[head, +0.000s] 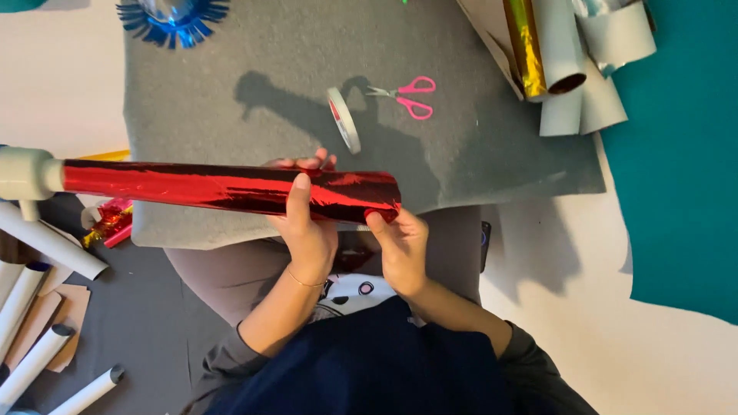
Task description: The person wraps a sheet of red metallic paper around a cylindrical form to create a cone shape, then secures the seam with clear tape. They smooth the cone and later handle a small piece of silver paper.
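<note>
A long roll of shiny red foil (192, 187) lies crosswise in front of me, above a grey felt mat (254, 61). My left hand (307, 223) wraps around the roll near its right half, thumb on top and fingertips showing behind it. At the roll's right end, my right hand (400, 246) pinches the foil's edge. The roll's left end sits on a white plastic holder (27, 175).
A roll of white tape (344, 119) stands on edge on the mat beside pink-handled scissors (407, 94). A blue fringed foil piece (173, 19) lies at the top left. Gold foil and grey tubes (561, 54) lie top right, white tubes (38, 307) at left, teal felt (684, 169) on the right.
</note>
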